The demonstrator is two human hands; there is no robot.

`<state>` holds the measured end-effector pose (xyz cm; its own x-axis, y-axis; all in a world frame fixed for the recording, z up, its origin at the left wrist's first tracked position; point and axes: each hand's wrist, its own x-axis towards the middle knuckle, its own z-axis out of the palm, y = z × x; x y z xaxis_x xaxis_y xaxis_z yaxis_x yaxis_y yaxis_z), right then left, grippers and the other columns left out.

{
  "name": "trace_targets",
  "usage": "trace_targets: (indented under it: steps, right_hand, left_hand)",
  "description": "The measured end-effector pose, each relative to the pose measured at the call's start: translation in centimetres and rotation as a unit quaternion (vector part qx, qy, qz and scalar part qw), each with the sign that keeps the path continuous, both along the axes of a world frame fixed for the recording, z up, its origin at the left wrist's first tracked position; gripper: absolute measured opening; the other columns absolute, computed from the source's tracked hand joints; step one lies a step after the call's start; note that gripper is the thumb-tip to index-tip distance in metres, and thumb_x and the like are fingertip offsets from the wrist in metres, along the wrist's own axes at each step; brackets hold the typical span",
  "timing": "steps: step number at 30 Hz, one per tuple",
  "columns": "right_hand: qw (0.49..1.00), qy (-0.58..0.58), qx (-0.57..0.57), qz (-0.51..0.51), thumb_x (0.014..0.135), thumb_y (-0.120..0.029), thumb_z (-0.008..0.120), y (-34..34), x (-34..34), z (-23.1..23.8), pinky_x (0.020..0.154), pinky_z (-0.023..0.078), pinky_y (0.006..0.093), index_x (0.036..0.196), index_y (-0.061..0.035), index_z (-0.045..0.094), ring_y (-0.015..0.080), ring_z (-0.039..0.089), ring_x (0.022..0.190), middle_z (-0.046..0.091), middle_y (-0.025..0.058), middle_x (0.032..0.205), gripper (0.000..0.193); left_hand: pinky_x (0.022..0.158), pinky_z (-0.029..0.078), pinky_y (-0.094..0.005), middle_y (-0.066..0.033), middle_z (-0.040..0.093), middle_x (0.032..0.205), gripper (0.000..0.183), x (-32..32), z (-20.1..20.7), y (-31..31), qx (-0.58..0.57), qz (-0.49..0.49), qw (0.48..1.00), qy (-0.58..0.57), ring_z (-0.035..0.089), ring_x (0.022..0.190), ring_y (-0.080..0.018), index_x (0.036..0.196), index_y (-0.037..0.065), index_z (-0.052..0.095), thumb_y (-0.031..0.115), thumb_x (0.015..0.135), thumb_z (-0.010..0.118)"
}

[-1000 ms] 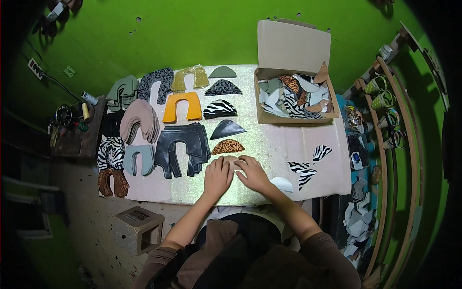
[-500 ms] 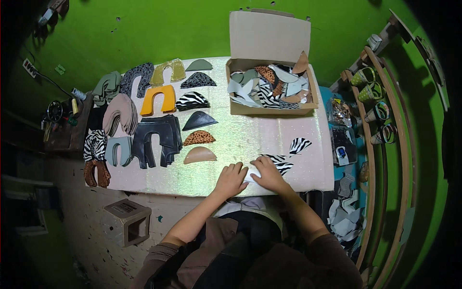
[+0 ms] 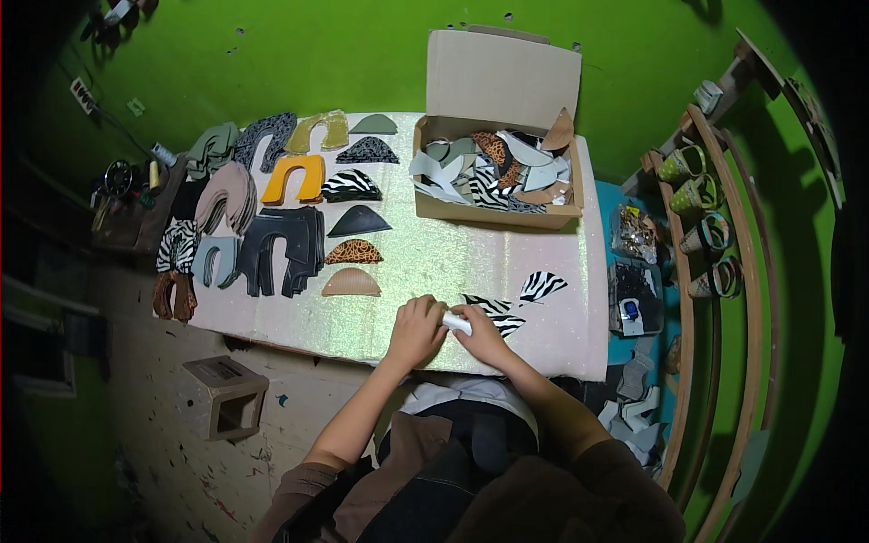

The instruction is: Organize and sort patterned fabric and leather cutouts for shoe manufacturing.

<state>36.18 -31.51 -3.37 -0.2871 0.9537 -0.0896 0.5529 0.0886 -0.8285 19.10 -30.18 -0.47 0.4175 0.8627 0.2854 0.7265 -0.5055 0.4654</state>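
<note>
With left hand (image 3: 416, 328) and right hand (image 3: 485, 340), gripping a white piece (image 3: 456, 323); having let go, since a second ago, of tan half-rounds (image 3: 351, 282) at ten o'clock; now handling white instead.

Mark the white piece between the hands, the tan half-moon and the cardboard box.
White piece (image 3: 458, 324), head view: middle of its visible surface.
Tan half-moon (image 3: 351, 283), head view: middle of its top face.
Cardboard box (image 3: 460, 212), head view: front wall.
</note>
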Motion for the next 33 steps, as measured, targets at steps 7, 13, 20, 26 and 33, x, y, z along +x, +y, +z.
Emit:
trace_targets:
  steps: [7,13,20,26,33]
  right_hand:
    - [0.98,0.183,-0.074,-0.013,0.075,-0.013,0.07,2.3,0.9,-0.3,0.081,0.045,0.0297,0.121,-0.0032,0.05,0.0211,0.052,0.098,0.049,0.0144,0.112,0.05]
    - [0.988,0.136,-0.065,-0.026,0.085,-0.03,0.065,2.7,0.4,1.4,0.076,0.046,0.0276,0.124,-0.0016,0.047,0.0161,0.054,0.091,0.05,0.0129,0.112,0.052]
    - [0.971,0.178,-0.157,-0.032,0.087,-0.015,0.062,3.3,-1.4,0.0,0.066,0.044,0.0227,0.103,0.0032,0.057,0.009,0.052,0.072,0.061,0.0042,0.086,0.025]
    - [0.974,0.172,-0.125,-0.075,0.086,-0.013,0.063,4.5,-3.9,0.7,0.064,0.044,0.0217,0.1,0.0007,0.06,0.0076,0.052,0.07,0.061,0.003,0.079,0.02]
    - [0.993,0.062,-0.071,-0.071,0.083,-0.017,0.06,6.7,-10.5,1.5,0.064,0.049,0.0332,0.105,-0.0054,0.057,0.022,0.063,0.069,0.065,0.0091,0.079,0.025]
  left_hand:
    - [0.077,0.046,-0.039,-0.0142,0.054,0.1,0.041,0.6,-0.7,-1.4,-0.023,-0.008,0.999,-0.044,0.055,0.092,-0.0304,0.11,0.005,0.053,0.012,0.071,0.067]
    - [0.062,0.046,-0.0341,-0.0132,0.059,0.08,0.016,0.4,-1.3,-0.2,-0.168,0.197,0.935,-0.243,0.058,0.066,-0.0254,0.094,0.0,0.058,0.011,0.082,0.061]
    - [0.054,0.043,-0.023,-0.0005,0.057,0.072,0.018,-1.9,-1.0,0.9,-0.338,0.206,0.8,-0.451,0.051,0.062,-0.0072,0.089,0.002,0.059,0.018,0.084,0.066]
    - [0.059,0.046,-0.0258,-0.0081,0.061,0.076,0.02,-7.5,-1.1,1.2,-0.271,0.214,0.881,-0.322,0.057,0.065,-0.0119,0.093,-0.002,0.06,0.015,0.084,0.065]
    - [0.065,0.049,-0.0328,-0.0174,0.063,0.086,0.019,-12.9,-0.1,3.3,-0.105,0.221,0.957,-0.158,0.063,0.072,-0.0255,0.098,-0.004,0.059,0.009,0.084,0.061]
